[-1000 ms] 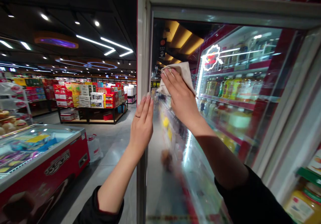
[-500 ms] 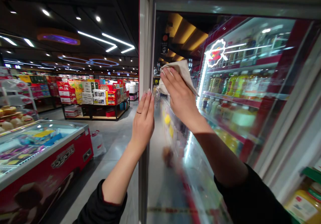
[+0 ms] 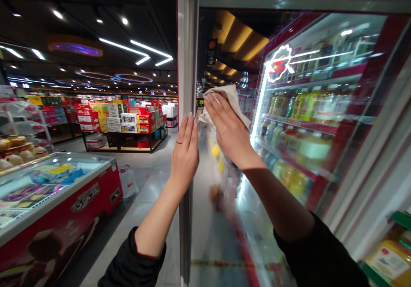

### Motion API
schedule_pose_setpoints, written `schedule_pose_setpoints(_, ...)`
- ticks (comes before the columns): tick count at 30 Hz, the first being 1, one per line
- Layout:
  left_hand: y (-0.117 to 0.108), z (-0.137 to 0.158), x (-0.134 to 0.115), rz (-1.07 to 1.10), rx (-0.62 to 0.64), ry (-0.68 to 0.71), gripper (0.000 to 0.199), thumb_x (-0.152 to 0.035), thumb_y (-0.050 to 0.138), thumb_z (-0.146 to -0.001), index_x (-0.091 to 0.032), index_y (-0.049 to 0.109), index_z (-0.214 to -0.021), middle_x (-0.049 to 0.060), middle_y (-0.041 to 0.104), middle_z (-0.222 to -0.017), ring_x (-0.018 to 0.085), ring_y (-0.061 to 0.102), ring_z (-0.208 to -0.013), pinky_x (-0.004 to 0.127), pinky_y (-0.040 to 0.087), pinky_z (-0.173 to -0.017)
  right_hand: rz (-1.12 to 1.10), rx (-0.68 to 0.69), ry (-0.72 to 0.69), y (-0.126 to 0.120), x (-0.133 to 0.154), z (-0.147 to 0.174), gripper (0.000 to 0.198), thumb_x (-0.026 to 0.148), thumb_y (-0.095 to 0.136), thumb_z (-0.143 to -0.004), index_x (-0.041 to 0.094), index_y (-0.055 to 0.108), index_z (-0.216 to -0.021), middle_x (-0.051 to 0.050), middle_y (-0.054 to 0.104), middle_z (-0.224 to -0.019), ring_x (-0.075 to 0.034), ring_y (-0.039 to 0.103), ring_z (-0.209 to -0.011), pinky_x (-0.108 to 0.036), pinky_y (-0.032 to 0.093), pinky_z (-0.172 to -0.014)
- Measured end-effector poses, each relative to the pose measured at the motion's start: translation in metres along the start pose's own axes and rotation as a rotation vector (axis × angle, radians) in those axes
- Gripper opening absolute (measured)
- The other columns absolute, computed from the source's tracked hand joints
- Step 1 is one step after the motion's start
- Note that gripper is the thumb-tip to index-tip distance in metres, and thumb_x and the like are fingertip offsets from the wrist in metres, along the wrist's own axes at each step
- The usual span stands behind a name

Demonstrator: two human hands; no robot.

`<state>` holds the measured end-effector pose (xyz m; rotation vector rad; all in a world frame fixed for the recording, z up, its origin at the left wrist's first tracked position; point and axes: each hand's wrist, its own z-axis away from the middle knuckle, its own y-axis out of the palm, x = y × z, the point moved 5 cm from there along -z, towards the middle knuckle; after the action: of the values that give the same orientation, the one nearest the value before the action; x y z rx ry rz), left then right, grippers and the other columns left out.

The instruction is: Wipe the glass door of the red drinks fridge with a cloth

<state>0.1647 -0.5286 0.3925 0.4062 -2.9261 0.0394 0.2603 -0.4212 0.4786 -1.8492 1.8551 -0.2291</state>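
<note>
Under my right hand [image 3: 229, 130] a pale cloth [image 3: 236, 96] lies pressed to the upper left part of a glass door [image 3: 212, 227]. My fingers are stretched over the cloth, and its corners stick out past them. Against the upright metal frame [image 3: 186, 55] of that door rests my left hand [image 3: 184, 154], its fingers straight and side by side. A thin dark ring is on one finger; the left thumb is hidden. Shelves of drink bottles [image 3: 308, 107] and a bright strip light show in the glass.
To the left stands a red chest freezer [image 3: 105, 188] with a glass top. Behind it, a low display table [image 3: 135, 147] carries stacked boxes. A plastic bag [image 3: 128, 182] sits on the floor by the freezer. At lower right is a yellow jar [image 3: 387, 257] on a shelf.
My right hand has slid slightly left and down on the glass with the cloth. My left hand stays at the door frame. The view has shifted a little.
</note>
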Motion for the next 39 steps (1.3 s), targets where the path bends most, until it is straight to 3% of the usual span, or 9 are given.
schedule_pose_setpoints(4, 0.000, 0.014, -0.001, -0.016, 0.017, -0.020, 0.075, -0.003, 0.028, -0.116, -0.027, 0.004, -0.184, 0.008, 0.021, -0.188, 0.025, 0.019, -0.174, 0.049, 0.029, -0.145, -0.030, 0.036, -0.097, 0.017, 0.009, 0.016, 0.084, -0.006, 0.027, -0.104, 0.026, 0.024, -0.182, -0.003, 0.039, -0.186, -0.017, 0.023, -0.176, -0.048, 0.030, -0.145)
schedule_pose_setpoints(7, 0.000, 0.020, 0.000, 0.003, 0.048, -0.043, 0.077, -0.004, 0.029, -0.116, -0.029, 0.001, -0.183, 0.008, 0.021, -0.188, 0.026, 0.018, -0.174, 0.051, 0.031, -0.144, -0.030, 0.040, -0.133, 0.014, 0.001, 0.032, 0.086, -0.005, 0.029, -0.105, 0.032, 0.021, -0.182, -0.001, 0.039, -0.185, -0.017, 0.025, -0.175, -0.051, 0.032, -0.145)
schedule_pose_setpoints(11, 0.002, 0.020, 0.000, -0.014, 0.049, -0.038, 0.078, -0.003, 0.028, -0.116, -0.029, -0.001, -0.183, 0.006, 0.017, -0.187, 0.026, 0.017, -0.174, 0.052, 0.031, -0.145, -0.002, -0.030, -0.091, 0.004, -0.008, 0.026, 0.081, -0.004, 0.028, -0.106, 0.027, 0.028, -0.181, -0.005, 0.042, -0.184, -0.020, 0.026, -0.176, -0.052, 0.031, -0.146)
schedule_pose_setpoints(15, 0.002, 0.019, 0.000, -0.037, 0.020, -0.027, 0.079, -0.002, 0.030, -0.115, -0.029, 0.001, -0.183, 0.005, 0.016, -0.186, 0.026, 0.017, -0.174, 0.052, 0.031, -0.145, -0.052, 0.004, -0.050, 0.016, 0.005, 0.014, 0.085, -0.004, 0.027, -0.105, 0.030, 0.022, -0.182, -0.001, 0.040, -0.185, -0.019, 0.023, -0.176, -0.052, 0.028, -0.146)
schedule_pose_setpoints(20, 0.001, 0.018, 0.001, 0.033, 0.038, -0.044, 0.076, -0.006, 0.028, -0.118, -0.033, -0.001, -0.183, 0.005, 0.017, -0.188, 0.027, 0.017, -0.174, 0.052, 0.026, -0.146, -0.070, 0.094, -0.123, 0.023, 0.007, 0.042, 0.079, -0.003, 0.027, -0.107, 0.024, 0.028, -0.181, -0.004, 0.038, -0.186, -0.017, 0.023, -0.176, -0.047, 0.029, -0.146)
schedule_pose_setpoints(26, 0.002, 0.017, 0.002, 0.020, 0.033, -0.028, 0.076, -0.004, 0.025, -0.117, -0.031, 0.000, -0.183, 0.004, 0.017, -0.189, 0.022, 0.015, -0.175, 0.045, 0.025, -0.147, 0.009, -0.027, -0.050, 0.006, -0.007, 0.040, 0.074, -0.001, 0.026, -0.108, 0.021, 0.035, -0.179, -0.006, 0.044, -0.183, -0.019, 0.025, -0.176, -0.051, 0.029, -0.146)
schedule_pose_setpoints(32, 0.003, 0.018, 0.004, 0.041, 0.015, -0.018, 0.075, -0.006, 0.027, -0.117, -0.032, 0.001, -0.183, 0.003, 0.017, -0.189, 0.023, 0.015, -0.175, 0.047, 0.025, -0.147, -0.102, 0.097, -0.053, 0.031, 0.012, 0.040, 0.084, -0.006, 0.026, -0.105, 0.029, 0.025, -0.182, 0.000, 0.038, -0.186, -0.016, 0.022, -0.176, -0.048, 0.026, -0.147)
schedule_pose_setpoints(36, 0.003, 0.019, 0.005, 0.060, 0.022, -0.021, 0.075, -0.006, 0.028, -0.117, -0.031, 0.004, -0.183, 0.003, 0.019, -0.188, 0.023, 0.017, -0.175, 0.048, 0.026, -0.147, -0.090, 0.087, -0.073, 0.024, 0.004, 0.052, 0.088, -0.008, 0.028, -0.103, 0.030, 0.023, -0.182, -0.001, 0.039, -0.186, -0.018, 0.024, -0.175, -0.050, 0.027, -0.147)
schedule_pose_setpoints(39, 0.002, 0.020, 0.005, 0.059, 0.008, -0.017, 0.073, -0.005, 0.026, -0.116, -0.030, 0.008, -0.183, 0.004, 0.020, -0.188, 0.024, 0.018, -0.175, 0.050, 0.027, -0.146, -0.056, 0.024, -0.028, 0.015, -0.002, 0.041, 0.086, -0.006, 0.029, -0.105, 0.030, 0.021, -0.182, -0.003, 0.038, -0.186, -0.020, 0.023, -0.176, -0.055, 0.028, -0.146)
